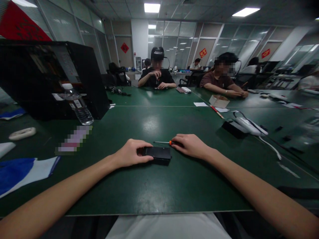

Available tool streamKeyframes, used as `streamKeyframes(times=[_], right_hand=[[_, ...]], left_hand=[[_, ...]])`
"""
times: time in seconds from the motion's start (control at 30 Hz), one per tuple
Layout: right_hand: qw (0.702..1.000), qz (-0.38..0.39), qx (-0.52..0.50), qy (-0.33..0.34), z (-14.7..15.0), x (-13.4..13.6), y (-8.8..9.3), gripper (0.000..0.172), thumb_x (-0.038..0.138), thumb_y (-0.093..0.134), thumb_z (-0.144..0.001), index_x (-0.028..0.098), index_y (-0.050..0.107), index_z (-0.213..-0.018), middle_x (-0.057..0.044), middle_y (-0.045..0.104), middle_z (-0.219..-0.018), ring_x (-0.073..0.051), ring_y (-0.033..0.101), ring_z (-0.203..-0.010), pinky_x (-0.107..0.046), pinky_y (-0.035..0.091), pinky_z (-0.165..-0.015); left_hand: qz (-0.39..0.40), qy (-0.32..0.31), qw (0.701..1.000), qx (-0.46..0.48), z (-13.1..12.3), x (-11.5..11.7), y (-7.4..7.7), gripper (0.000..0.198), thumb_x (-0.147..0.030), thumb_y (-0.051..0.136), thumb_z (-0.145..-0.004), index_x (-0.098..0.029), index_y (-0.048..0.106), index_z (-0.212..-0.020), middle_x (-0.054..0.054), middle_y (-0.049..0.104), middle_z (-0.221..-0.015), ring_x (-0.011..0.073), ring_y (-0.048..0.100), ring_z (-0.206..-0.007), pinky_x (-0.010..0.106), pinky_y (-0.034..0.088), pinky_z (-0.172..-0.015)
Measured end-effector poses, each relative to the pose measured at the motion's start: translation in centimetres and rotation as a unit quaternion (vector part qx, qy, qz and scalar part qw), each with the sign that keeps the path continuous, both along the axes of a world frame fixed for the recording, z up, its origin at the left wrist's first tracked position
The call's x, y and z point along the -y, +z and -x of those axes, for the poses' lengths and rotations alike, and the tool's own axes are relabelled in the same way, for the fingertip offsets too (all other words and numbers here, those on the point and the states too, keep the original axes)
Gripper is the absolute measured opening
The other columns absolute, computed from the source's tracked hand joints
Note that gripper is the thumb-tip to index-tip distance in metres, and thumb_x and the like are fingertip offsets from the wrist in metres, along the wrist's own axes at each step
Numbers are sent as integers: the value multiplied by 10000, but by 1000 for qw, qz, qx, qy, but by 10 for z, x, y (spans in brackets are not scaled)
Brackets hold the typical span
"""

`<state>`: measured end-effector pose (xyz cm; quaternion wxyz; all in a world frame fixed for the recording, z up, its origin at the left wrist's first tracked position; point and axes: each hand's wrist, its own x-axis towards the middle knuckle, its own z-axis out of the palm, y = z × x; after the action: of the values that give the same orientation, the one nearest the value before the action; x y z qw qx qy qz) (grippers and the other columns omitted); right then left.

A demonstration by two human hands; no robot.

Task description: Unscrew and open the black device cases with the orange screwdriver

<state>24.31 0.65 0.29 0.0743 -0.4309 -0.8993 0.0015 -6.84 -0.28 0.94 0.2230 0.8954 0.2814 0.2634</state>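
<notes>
A small black rectangular box [159, 154] lies on the green table in front of me. My left hand [132, 152] grips its left end, thumb along the near side and fingers on the far side. Just beyond the box is a screwdriver [162, 142] with a thin metal shaft pointing left and an orange and black handle. My right hand [190, 145] has its fingers closed round that handle, which they mostly cover. The screwdriver lies low, close to the tabletop; whether it touches the table I cannot tell.
A black computer case [82, 66] and a water bottle [78, 104] stand at left, with blue-and-white cloth [22, 172] nearer. A white power strip [250, 123], cables and a cardboard box [219, 101] lie right. Two people sit across the green table [139, 192].
</notes>
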Motion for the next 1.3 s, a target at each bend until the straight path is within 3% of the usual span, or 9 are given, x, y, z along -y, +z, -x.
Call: streamKeyframes(times=[0.5,0.7,0.8,1.3], right_hand=[[998,-43,-34,17,3,4,3,301,347,466,-1034,176,701,-1113,-101,705,-1010,-199,668,-880,-301,506,-742],[970,-86,-168,152,6,15,3,380,434,535,-1003,164,649,-1245,-144,704,-1147,-240,658,-1048,-374,542,-892],[963,-94,-174,185,14,24,3,446,473,575,-980,160,623,-1293,-156,699,-1196,-247,657,-1062,-387,548,-895],[963,-91,-176,183,21,30,-2,361,423,578,-980,185,670,-1235,-142,730,-1145,-234,700,-1028,-360,573,-869]], left_hand=[[-13,21,1000,-13,-1,3,1,389,-398,749,-851,-124,735,-1126,88,764,-944,147,658,-678,234,510,-620],[-37,42,998,-16,-4,5,-2,347,-387,727,-859,-141,735,-1104,74,766,-956,168,676,-737,258,512,-675],[-46,36,998,-16,-4,4,-3,339,-384,735,-854,-144,736,-1094,66,768,-952,173,683,-757,266,510,-704],[-49,29,998,-21,-1,-1,-3,382,-420,737,-855,-156,732,-1131,79,782,-1015,203,718,-848,290,531,-775]])
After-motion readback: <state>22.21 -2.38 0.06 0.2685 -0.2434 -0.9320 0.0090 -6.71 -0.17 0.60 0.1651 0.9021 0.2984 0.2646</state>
